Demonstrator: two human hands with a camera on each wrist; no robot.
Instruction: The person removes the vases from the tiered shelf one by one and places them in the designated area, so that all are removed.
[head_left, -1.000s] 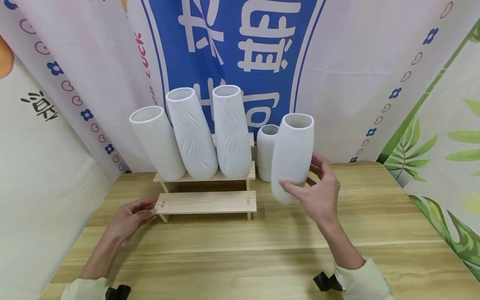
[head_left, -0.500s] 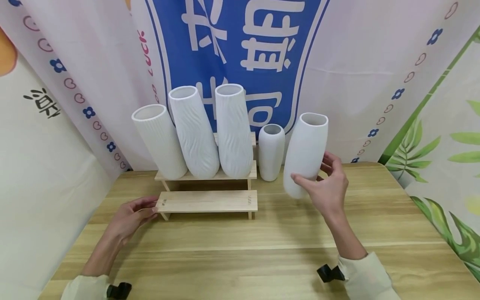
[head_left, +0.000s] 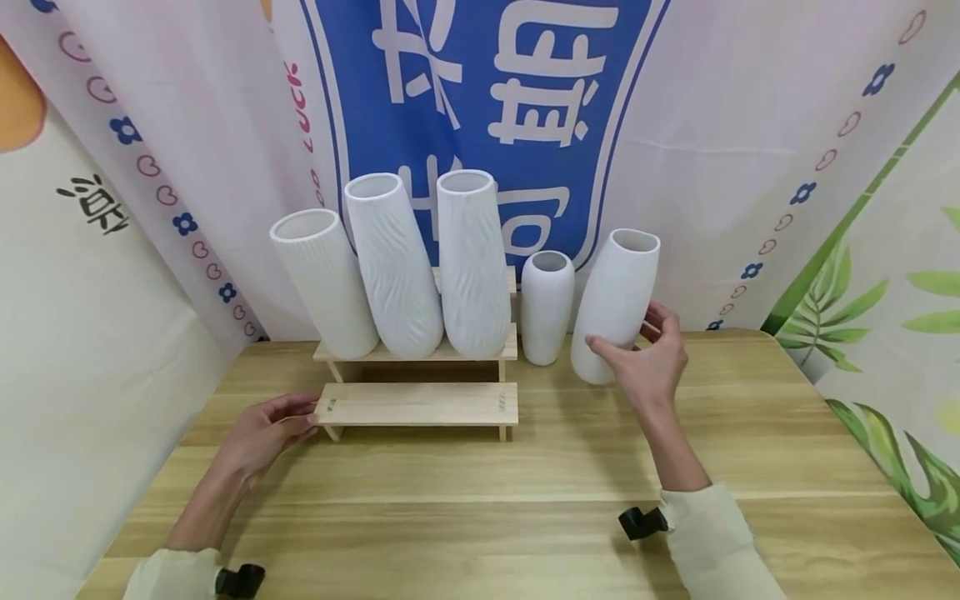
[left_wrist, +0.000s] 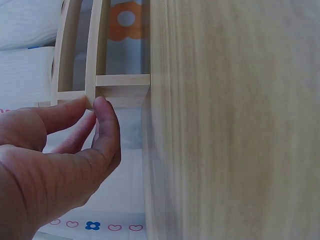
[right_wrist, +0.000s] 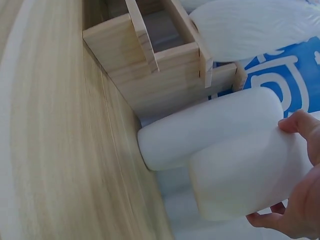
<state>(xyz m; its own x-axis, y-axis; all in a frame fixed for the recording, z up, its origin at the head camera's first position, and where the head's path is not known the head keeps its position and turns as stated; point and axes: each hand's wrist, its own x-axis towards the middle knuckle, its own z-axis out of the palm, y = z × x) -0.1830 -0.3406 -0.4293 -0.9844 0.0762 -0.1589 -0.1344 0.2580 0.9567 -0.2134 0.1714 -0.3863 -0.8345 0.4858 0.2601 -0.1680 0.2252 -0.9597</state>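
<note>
A white curtain [head_left: 720, 125] spans the background, its blue panel [head_left: 471, 108] with white characters at twelve o'clock; green leaf prints [head_left: 861, 302] fall at three. Before it stretches a wood-grain table [head_left: 480, 525] with a rounded far right corner. Upon it sits a tiered stand [head_left: 416, 405] of pale, unpainted wood. From its lowest board, three tall white vases line the tier behind: a finely ribbed vase [head_left: 326, 292] at eleven o'clock, a wavy-textured vase [head_left: 397, 275] at twelve and a second rippled vase [head_left: 475, 275] at one.

At about two o'clock from the stand, a person's right hand [head_left: 652, 358] grips a plain white vase [head_left: 618, 292], smooth and unpatterned, with a softly squared mouth; the thumb lies across the front. The right wrist view shows a gap between its base and the table. At nine o'clock from it, a shorter vase [head_left: 547, 312] stands near the stand. At eight o'clock from the stand, the left hand [head_left: 258, 437] pinches the lowest board's end. A small black device [head_left: 642, 523] sits at the right wrist.
</note>
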